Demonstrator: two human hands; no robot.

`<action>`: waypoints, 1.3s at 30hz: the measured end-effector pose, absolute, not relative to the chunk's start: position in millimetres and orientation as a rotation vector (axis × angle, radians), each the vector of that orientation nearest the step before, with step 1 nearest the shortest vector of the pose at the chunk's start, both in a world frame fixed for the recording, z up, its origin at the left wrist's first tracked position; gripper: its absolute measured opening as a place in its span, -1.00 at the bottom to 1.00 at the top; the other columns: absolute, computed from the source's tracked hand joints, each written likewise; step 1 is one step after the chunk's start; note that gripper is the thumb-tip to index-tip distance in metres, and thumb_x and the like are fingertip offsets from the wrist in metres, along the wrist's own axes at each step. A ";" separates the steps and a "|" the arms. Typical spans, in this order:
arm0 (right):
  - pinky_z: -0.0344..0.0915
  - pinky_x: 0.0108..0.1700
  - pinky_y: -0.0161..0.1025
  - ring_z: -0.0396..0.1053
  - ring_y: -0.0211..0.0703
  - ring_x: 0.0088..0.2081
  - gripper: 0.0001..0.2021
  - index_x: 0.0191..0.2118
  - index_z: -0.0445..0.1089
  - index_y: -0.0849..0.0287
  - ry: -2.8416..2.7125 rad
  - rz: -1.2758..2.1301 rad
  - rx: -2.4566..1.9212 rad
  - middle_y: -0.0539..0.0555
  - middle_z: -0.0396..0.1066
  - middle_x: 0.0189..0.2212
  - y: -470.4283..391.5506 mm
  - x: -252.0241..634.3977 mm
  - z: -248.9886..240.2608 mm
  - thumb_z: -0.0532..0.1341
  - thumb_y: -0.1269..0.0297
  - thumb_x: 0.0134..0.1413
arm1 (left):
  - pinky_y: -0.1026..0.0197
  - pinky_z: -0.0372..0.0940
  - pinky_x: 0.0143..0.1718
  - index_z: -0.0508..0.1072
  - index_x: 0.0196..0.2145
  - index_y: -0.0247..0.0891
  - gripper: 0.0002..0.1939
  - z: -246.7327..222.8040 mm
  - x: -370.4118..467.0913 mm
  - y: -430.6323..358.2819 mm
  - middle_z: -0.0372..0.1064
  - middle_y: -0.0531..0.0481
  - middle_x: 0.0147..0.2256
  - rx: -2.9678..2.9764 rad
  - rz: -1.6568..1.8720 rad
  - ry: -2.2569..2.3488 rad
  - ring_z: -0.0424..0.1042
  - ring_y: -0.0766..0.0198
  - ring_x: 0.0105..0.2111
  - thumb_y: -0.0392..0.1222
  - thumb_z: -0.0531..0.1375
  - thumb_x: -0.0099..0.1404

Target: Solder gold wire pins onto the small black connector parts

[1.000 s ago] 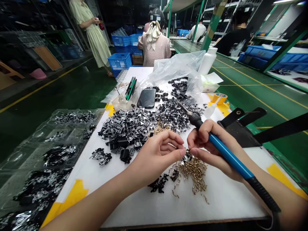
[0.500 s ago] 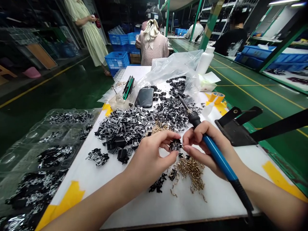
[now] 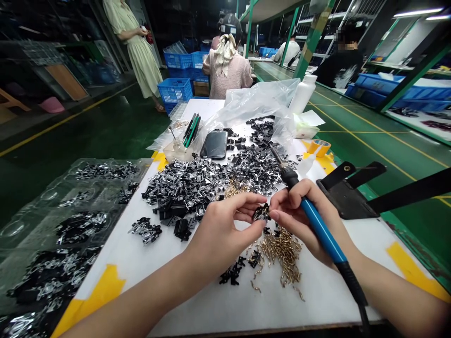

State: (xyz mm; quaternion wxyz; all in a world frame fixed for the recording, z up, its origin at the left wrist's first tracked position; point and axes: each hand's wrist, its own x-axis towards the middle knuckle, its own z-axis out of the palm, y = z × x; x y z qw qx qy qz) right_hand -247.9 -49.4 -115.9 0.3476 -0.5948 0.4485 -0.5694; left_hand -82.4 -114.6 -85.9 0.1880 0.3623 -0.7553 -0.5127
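Between the thumb and fingers of my left hand is a small black part with shiny metal pieces. My right hand has a blue-handled soldering iron lying in it, tip pointing up and away over the parts. The thumb and forefinger of that hand pinch close against the black part; whether a small piece sits between them is hidden. Below my hands lies a heap of curled brass-coloured pieces, with a few loose black pieces to its left.
A large pile of black and silver parts spreads beyond my hands. Behind it are a phone, pens and a plastic bag. A black metal stand is at right, clear trays at left. People are farther off.
The black part has tilted in my left fingers, and my right fingertips have come up against it. The whole view has shifted slightly.
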 end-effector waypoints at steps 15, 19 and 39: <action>0.21 -0.23 -0.18 0.26 -0.21 -0.27 -0.79 -0.32 0.01 0.13 1.285 -1.528 -1.696 0.05 0.27 -0.32 -48.0 -250.8 -120.0 0.13 0.47 0.15 | 0.54 0.34 -0.28 0.40 -0.17 -0.06 -0.69 -88.2 -84.4 -111.5 0.38 0.11 -0.33 1.044 -1.613 -1.912 0.37 0.58 -0.33 -0.01 0.16 0.11; 0.21 -0.25 -0.17 0.25 -0.19 -0.27 -0.78 -0.33 0.00 0.13 1.263 -1.527 -1.651 0.05 0.26 -0.32 -47.0 -249.7 -118.2 0.13 0.46 0.15 | 0.56 0.34 -0.28 0.39 -0.19 -0.08 -0.70 -89.8 -84.9 -109.6 0.36 0.12 -0.36 1.023 -1.643 -1.875 0.34 0.62 -0.37 -0.01 0.17 0.10; 0.25 -0.25 -0.20 0.27 -0.19 -0.24 -0.76 -0.30 0.02 0.10 1.259 -1.539 -1.687 0.05 0.25 -0.29 -45.9 -248.8 -115.9 0.13 0.52 0.12 | 0.58 0.36 -0.24 0.40 -0.18 -0.10 -0.69 -91.4 -85.2 -107.3 0.40 0.15 -0.33 0.962 -1.603 -1.862 0.41 0.61 -0.34 -0.03 0.19 0.09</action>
